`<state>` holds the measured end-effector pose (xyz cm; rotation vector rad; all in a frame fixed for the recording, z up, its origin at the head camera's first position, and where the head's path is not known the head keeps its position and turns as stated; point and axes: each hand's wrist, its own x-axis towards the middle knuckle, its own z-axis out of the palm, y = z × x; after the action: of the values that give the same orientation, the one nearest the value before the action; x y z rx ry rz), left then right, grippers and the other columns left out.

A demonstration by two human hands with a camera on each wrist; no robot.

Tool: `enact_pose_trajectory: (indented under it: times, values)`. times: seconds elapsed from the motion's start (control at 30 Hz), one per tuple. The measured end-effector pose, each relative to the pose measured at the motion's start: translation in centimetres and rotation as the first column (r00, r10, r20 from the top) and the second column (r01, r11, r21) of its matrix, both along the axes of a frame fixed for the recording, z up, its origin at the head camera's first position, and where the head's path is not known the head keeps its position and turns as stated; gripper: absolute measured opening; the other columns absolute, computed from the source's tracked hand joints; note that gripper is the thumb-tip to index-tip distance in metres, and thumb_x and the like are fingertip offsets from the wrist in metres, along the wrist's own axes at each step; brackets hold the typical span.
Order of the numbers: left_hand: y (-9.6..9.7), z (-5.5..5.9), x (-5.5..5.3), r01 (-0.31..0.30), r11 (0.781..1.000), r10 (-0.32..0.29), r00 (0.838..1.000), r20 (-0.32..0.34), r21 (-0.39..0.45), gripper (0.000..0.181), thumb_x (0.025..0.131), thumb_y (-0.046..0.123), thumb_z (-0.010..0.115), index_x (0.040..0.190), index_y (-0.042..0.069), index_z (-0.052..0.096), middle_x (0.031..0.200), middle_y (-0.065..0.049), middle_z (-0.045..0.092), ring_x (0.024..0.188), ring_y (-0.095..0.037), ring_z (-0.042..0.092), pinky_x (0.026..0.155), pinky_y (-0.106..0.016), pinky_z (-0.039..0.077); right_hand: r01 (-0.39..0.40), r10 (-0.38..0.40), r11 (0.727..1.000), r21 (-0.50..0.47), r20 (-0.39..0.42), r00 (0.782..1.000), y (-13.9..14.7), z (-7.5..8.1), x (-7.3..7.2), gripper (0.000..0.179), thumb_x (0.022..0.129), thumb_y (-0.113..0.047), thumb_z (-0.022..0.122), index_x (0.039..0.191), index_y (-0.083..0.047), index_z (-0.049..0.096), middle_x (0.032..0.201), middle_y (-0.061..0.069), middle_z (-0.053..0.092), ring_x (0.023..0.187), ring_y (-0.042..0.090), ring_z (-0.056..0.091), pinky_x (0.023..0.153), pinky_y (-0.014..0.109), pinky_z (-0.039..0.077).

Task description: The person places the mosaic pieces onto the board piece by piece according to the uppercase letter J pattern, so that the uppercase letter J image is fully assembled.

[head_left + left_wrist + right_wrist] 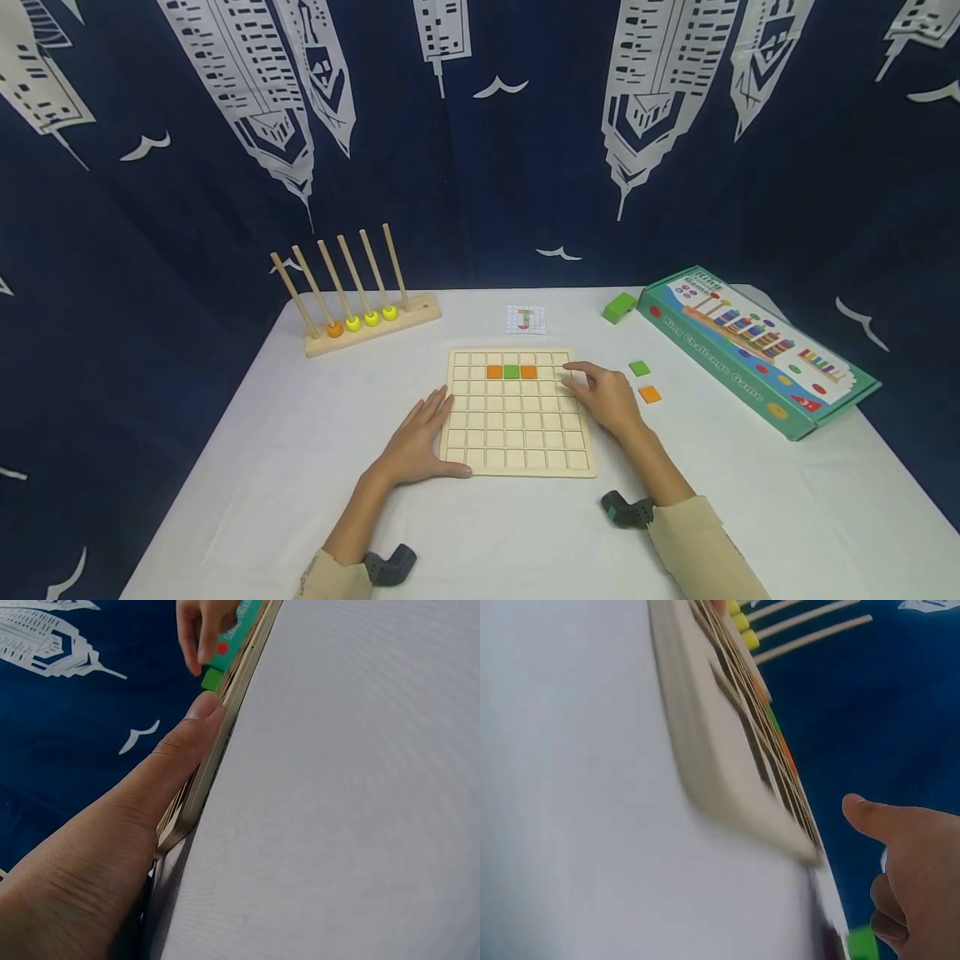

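Note:
A wooden grid board (517, 433) lies on the table. In its second row sit an orange tile (494, 372), a green tile (512, 372) and another orange tile (528, 372), side by side. My left hand (416, 442) rests on the board's left edge, fingers spread and thumb along the near corner. Over the right edge hovers my right hand (606, 400), index finger and thumb apart, with nothing visible between them. Just right of it lie a loose green tile (640, 367) and a loose orange tile (650, 394). The right wrist view shows that thumb (870, 816) extended.
Behind the board lies a small grid card (526, 320) with a coloured J shape. A peg stand (420, 310) with yellow and orange beads is at back left. A green block (619, 307) and a green game box (750, 354) occupy the right side.

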<state>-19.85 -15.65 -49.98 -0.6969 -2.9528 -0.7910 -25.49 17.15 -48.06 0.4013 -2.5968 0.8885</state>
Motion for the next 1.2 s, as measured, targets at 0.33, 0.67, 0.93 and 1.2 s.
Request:
enact_pose_trajectory:
  times: [0.33, 0.67, 0.93, 1.2]
  values:
    - [-0.1, 0.1, 0.1, -0.014, 1.0, 0.014, 1.0, 0.023, 0.003, 0.125, 0.054, 0.08, 0.063, 0.145, 0.003, 0.024, 0.153, -0.009, 0.011, 0.14, -0.017, 0.008, 0.112, -0.035, 0.007, 0.094, -0.097, 0.994, 0.058, 0.051, 0.994, 5.5, 0.0, 1.3, 0.031, 0.081, -0.026, 0.072, 0.108, -0.011, 0.069, 0.048, -0.003, 0.033, 0.046, 0.013, 0.027, 0.042, 0.027, 0.024]
    - [0.0, 0.1, -0.1, -0.019, 1.0, 0.019, 0.999, 0.031, 0.002, 0.124, 0.055, 0.079, 0.064, 0.146, 0.004, 0.024, 0.153, -0.008, 0.01, 0.14, -0.017, 0.008, 0.112, -0.034, 0.006, 0.066, -0.082, 0.992, 0.105, 0.158, 0.984, 7.6, -0.5, 2.0, 0.035, 0.084, -0.029, 0.069, 0.112, -0.007, 0.067, 0.046, -0.003, 0.035, 0.049, 0.015, 0.034, 0.049, 0.028, 0.032]
    - [0.0, -0.1, -0.2, -0.011, 1.0, 0.011, 1.0, 0.025, 0.005, 0.124, 0.055, 0.079, 0.064, 0.146, 0.004, 0.024, 0.153, -0.008, 0.011, 0.14, -0.015, 0.007, 0.112, -0.033, 0.006, 0.062, -0.086, 0.989, 0.131, 0.184, 0.979, 7.8, -0.8, 2.1, 0.03, 0.085, -0.023, 0.069, 0.11, -0.007, 0.067, 0.047, -0.004, 0.041, 0.057, 0.017, 0.041, 0.059, 0.032, 0.036]
    - [0.1, 0.0, 0.0, -0.011, 1.0, 0.011, 0.999, 0.038, 0.001, 0.124, 0.055, 0.079, 0.064, 0.146, 0.004, 0.023, 0.154, -0.007, 0.01, 0.14, -0.015, 0.006, 0.112, -0.034, 0.006, 0.108, -0.114, 0.99, 0.096, 0.059, 0.992, 6.9, -0.2, 2.4, 0.03, 0.083, -0.024, 0.071, 0.11, -0.01, 0.067, 0.048, -0.002, 0.029, 0.046, 0.014, 0.027, 0.045, 0.026, 0.026]
